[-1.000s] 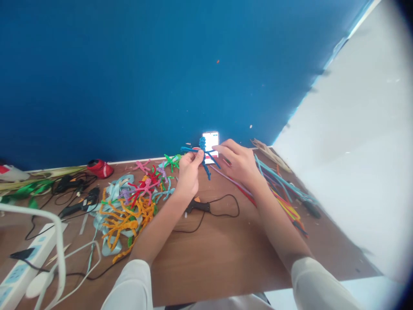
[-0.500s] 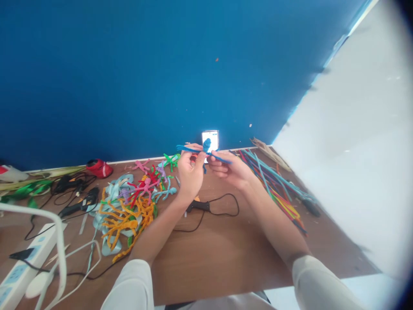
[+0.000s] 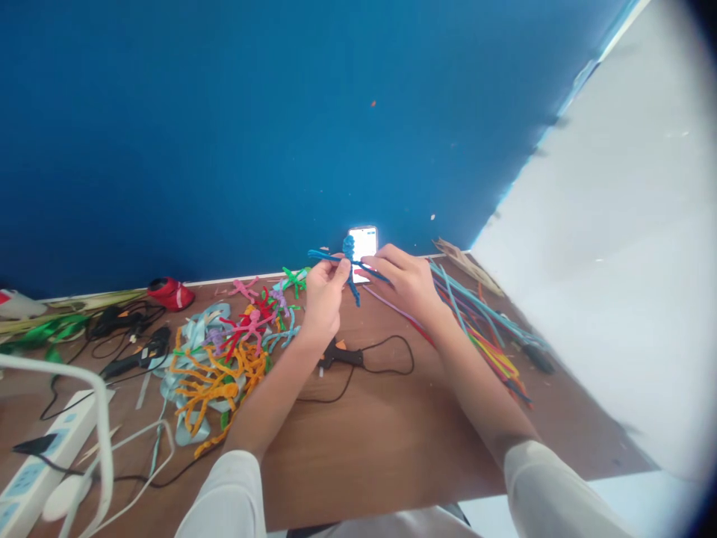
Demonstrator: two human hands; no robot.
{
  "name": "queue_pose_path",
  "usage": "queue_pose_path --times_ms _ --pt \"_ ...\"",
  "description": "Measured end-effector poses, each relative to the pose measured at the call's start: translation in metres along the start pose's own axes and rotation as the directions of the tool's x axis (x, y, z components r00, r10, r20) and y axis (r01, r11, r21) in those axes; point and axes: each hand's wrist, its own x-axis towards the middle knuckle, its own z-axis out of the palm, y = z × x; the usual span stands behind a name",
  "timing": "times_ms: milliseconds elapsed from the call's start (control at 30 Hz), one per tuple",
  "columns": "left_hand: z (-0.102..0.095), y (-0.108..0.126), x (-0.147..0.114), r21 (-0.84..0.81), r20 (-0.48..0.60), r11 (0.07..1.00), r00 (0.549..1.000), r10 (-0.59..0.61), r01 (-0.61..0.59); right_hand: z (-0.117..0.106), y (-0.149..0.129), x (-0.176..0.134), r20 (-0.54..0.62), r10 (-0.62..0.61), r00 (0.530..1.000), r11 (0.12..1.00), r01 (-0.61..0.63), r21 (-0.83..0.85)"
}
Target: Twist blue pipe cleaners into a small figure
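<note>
Deep blue painted wall (image 3: 252, 149) rises behind a brown wooden bench (image 3: 364, 456), and a slim phone with a bright white screen (image 3: 367, 240) stands propped at its foot, seemingly so the display faces the person. Just nearer, the left hand (image 3: 325, 295) has its thumb and fingers clamped on the middle of a blue fuzzy-stem figure with a coiled top (image 3: 349, 246) — a grip that appears to steady it while leaving its thin limbs free. From three o'clock the right hand (image 3: 406, 280) reaches in, fingertips at a limb; whether they pinch it, I cannot tell.

Taking the figure as centre, a black corded glue gun (image 3: 350, 357) lies at six o'clock, orange branching fuzzy stems (image 3: 229, 391) sit heaped at eight, and loose multicoloured fuzzy stems (image 3: 498, 359) spread at four — probably there for easy reach.
</note>
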Motion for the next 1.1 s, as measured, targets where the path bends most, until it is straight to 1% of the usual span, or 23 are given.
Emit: queue_pose_path --times_ms 100,167,200,233,267,333,367,400,433,467,500,533,600,633,667,733,800,833,900,967,1033,1067,1100 --pt "0.002 -0.002 -0.001 0.028 -0.012 0.998 0.999 0.050 -0.049 0.005 -0.006 0.002 -0.019 0.140 0.990 0.977 -0.135 0.168" --pt "0.002 -0.004 -0.002 0.070 -0.006 0.992 0.994 0.108 -0.108 0.007 -0.012 0.006 -0.015 0.299 0.954 0.887 -0.272 0.373" --pt "0.002 -0.004 -0.002 0.094 0.002 0.985 0.989 0.148 -0.147 0.008 -0.016 0.007 0.025 0.392 0.920 0.790 -0.350 0.504" --pt "0.002 -0.005 -0.003 0.116 0.012 0.975 0.982 0.189 -0.189 0.008 -0.020 0.009 0.107 0.475 0.873 0.645 -0.428 0.633" --pt "0.001 -0.005 -0.004 0.135 0.023 0.964 0.974 0.226 -0.227 0.009 -0.023 0.010 0.230 0.526 0.818 0.458 -0.501 0.734" --pt "0.001 -0.003 -0.005 0.161 0.038 0.948 0.961 0.272 -0.275 0.009 -0.029 0.013 0.490 0.502 0.713 0.067 -0.597 0.800" --pt "0.001 -0.002 -0.006 0.163 0.039 0.946 0.960 0.277 -0.280 0.010 -0.031 0.014 0.572 0.461 0.678 -0.066 -0.617 0.785" --pt "0.001 0.000 -0.006 0.159 0.032 0.949 0.962 0.271 -0.273 0.010 -0.033 0.014 0.610 0.435 0.663 -0.133 -0.622 0.771" --pt "0.001 0.002 -0.006 0.147 0.019 0.955 0.966 0.256 -0.256 0.010 -0.034 0.014 0.602 0.438 0.667 -0.131 -0.615 0.777" --pt "0.001 0.003 -0.007 0.125 0.004 0.966 0.973 0.229 -0.228 0.011 -0.034 0.014 0.548 0.476 0.688 -0.064 -0.594 0.802" --pt "0.001 0.005 -0.006 0.096 -0.009 0.977 0.981 0.192 -0.190 0.011 -0.033 0.014 0.450 0.536 0.714 0.057 -0.562 0.825" --pt "0.001 0.006 -0.006 0.064 -0.016 0.987 0.989 0.148 -0.147 0.010 -0.030 0.013 0.318 0.593 0.740 0.215 -0.525 0.824" --pt "0.001 0.007 -0.005 0.013 -0.011 0.998 0.998 0.065 -0.065 0.009 -0.023 0.010 0.007 0.611 0.791 0.564 -0.441 0.698" --pt "0.000 0.007 -0.004 0.000 -0.003 0.999 0.999 0.033 -0.033 0.008 -0.018 0.008 -0.114 0.550 0.827 0.711 -0.393 0.583" --pt "0.000 0.006 -0.003 -0.007 0.007 1.000 1.000 0.012 -0.012 0.007 -0.013 0.006 -0.178 0.445 0.878 0.830 -0.329 0.451" --pt "-0.001 0.005 -0.002 -0.014 0.026 1.000 1.000 -0.009 0.009 0.005 -0.003 0.002 -0.158 0.191 0.969 0.963 -0.153 0.222" --pt "-0.001 0.003 -0.001 -0.024 0.042 1.000 0.999 -0.015 0.016 0.005 0.005 -0.001 -0.074 0.016 0.997 0.995 -0.009 0.097" --pt "-0.001 0.002 -0.001 -0.025 0.045 1.000 0.999 -0.012 0.013 0.005 0.007 -0.002 -0.048 -0.022 0.999 0.997 0.026 0.071" --pt "0.000 0.001 -0.001 -0.013 0.043 1.000 0.999 0.002 -0.001 0.007 0.006 -0.002 -0.030 -0.022 0.999 0.996 0.024 0.082" --pt "0.001 -0.001 -0.002 0.010 0.031 1.000 0.999 0.028 -0.028 0.008 0.000 0.000 -0.051 0.063 0.997 0.982 -0.053 0.181" --pt "0.002 -0.001 -0.004 0.043 0.012 0.995 0.996 0.086 -0.086 0.007 -0.010 0.004 -0.063 0.241 0.968 0.900 -0.199 0.389" --pt "0.002 0.000 -0.005 0.065 0.007 0.990 0.992 0.127 -0.127 0.007 -0.016 0.007 -0.026 0.357 0.934 0.797 -0.289 0.530" --pt "0.002 0.000 -0.006 0.089 0.012 0.981 0.985 0.171 -0.172 0.006 -0.020 0.009 0.072 0.470 0.880 0.630 -0.391 0.671"
